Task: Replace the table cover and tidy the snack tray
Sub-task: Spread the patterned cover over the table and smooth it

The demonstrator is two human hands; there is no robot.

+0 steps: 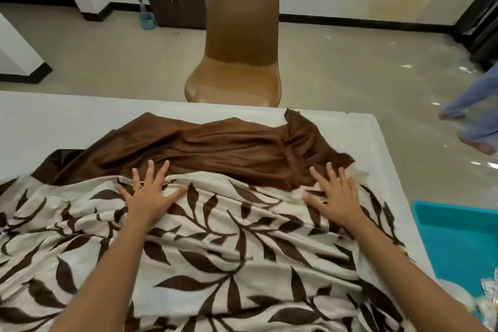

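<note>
Hands [151, 197] [334, 198] flat on leaf-print table cover [215, 256]

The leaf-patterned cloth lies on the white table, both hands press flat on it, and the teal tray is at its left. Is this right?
No. In the head view the teal tray is at the right of the leaf-patterned cloth, not the left. The cloth does lie on the white table, with the left hand and right hand flat on it.

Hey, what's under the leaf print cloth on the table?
The white table shows beyond the leaf print cloth, and brown fabric emerges at its far edge. The left hand and right hand press flat on top. Anything else beneath is covered.
</note>
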